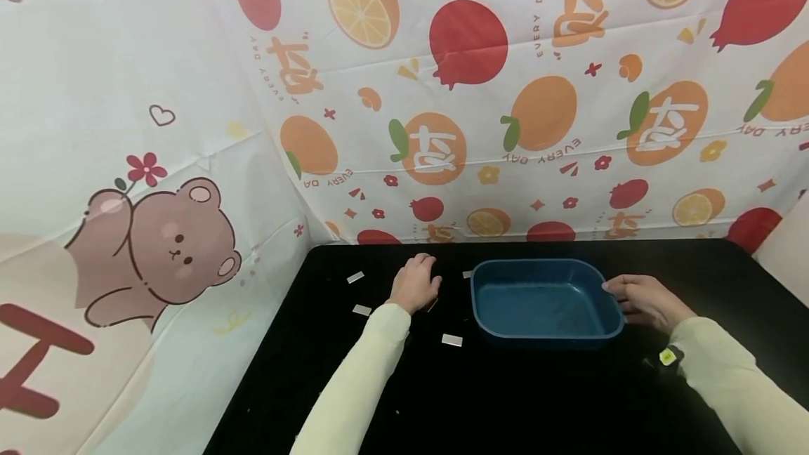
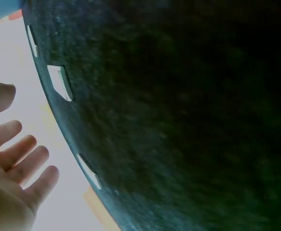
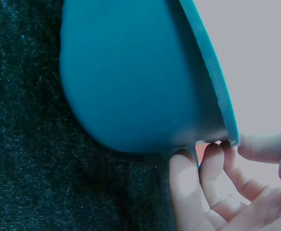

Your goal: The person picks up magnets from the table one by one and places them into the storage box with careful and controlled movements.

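A blue plastic basin (image 1: pixel 546 300), rectangular with rounded corners, stands on the black tabletop with nothing visible inside. My right hand (image 1: pixel 651 302) grips its right end. In the right wrist view, the thumb meets the rim of the basin (image 3: pixel 131 72) while the fingers bend against the outer wall below it. My left hand (image 1: pixel 413 283) is over the table, left of the basin. Its fingers are spread and loosely bent, and nothing shows in them in the left wrist view. Small flat white rectangular pieces lie around it: one piece (image 1: pixel 362 310) left, another (image 1: pixel 451 340) nearer me.
Another white piece (image 1: pixel 356 277) lies farther back left, and one (image 1: pixel 467 274) is partly hidden by the basin's left edge. A small black object with a yellow-green face (image 1: pixel 667 356) is by the right cuff. Printed cloth (image 1: pixel 404 90) hangs behind the black table (image 1: pixel 505 399).
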The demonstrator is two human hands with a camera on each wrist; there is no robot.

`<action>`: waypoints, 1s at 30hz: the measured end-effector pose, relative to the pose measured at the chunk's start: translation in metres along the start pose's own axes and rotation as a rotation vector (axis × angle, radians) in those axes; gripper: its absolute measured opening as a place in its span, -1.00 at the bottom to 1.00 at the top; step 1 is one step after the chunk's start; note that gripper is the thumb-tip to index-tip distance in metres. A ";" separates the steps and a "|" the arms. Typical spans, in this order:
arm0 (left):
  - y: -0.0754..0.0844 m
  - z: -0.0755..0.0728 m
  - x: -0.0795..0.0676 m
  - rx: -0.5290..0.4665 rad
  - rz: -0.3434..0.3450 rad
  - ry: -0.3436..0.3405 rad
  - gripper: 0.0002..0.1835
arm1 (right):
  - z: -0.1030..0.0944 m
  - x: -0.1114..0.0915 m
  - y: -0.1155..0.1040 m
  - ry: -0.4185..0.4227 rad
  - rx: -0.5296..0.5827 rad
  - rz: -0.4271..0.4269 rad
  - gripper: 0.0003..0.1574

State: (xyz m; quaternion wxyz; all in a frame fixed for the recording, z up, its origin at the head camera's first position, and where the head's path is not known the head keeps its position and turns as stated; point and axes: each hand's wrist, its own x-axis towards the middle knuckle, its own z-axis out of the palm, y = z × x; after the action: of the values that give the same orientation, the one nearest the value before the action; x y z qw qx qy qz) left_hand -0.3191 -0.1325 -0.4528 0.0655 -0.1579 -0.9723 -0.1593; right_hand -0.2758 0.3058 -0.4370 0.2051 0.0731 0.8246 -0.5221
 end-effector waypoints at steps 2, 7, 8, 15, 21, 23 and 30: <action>0.002 0.000 0.002 0.013 -0.002 0.003 -0.52 | 0.001 0.000 0.000 -0.001 0.003 0.003 -0.41; 0.010 0.002 0.007 0.034 -0.005 -0.004 -0.52 | 0.001 0.000 0.000 0.004 -0.003 0.019 -0.43; 0.012 0.003 0.009 0.039 -0.005 -0.007 -0.51 | 0.001 0.000 0.000 0.007 -0.003 0.022 -0.43; 0.022 0.002 0.017 0.054 0.009 -0.027 -0.51 | 0.000 0.000 -0.003 0.013 0.002 0.030 -0.29; 0.028 0.003 0.022 0.036 0.010 -0.042 -0.53 | 0.002 -0.003 -0.003 0.021 -0.004 0.012 -0.23; 0.030 0.005 0.023 0.031 0.015 -0.044 -0.55 | 0.002 -0.004 -0.003 0.026 -0.005 0.013 -0.22; 0.033 0.012 0.026 0.037 0.047 -0.066 -0.60 | 0.005 -0.004 -0.004 0.039 0.000 0.018 -0.23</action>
State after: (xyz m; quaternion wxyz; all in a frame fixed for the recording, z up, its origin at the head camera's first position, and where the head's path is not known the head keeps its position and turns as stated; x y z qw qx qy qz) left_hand -0.3341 -0.0912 -0.4500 0.0402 -0.1847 -0.9727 -0.1344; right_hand -0.2722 0.2999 -0.4336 0.1938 0.0904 0.8276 -0.5189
